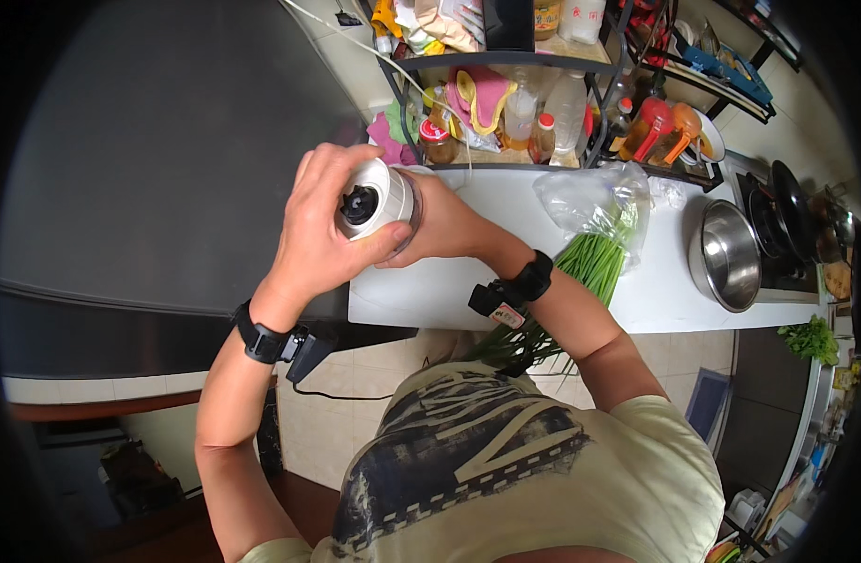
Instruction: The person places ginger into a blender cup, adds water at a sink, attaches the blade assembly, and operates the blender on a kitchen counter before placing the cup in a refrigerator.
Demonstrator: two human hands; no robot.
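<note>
Both my hands hold one round white plastic appliance part (397,199) with a black toothed coupling (359,205) at its centre, perhaps a blender base or lid. My left hand (316,218) grips its near rim, thumb below and fingers over the top. My right hand (441,218) wraps round the far side, where a clear, dark-tinted edge shows; the rest is hidden by my hands. To the right, a bunch of long green stalks, like garlic chives (591,262), lies partly in a clear plastic bag (592,193) on the white counter (416,299) and hangs over its front edge.
A steel bowl (724,255) stands right of the greens, beside a gas stove (768,225) with a black pan (793,211). Behind the counter, a black metal rack (501,62) holds bottles, jars and cloths. A large dark grey surface (170,155) fills the left. A white cable (402,70) crosses the rack.
</note>
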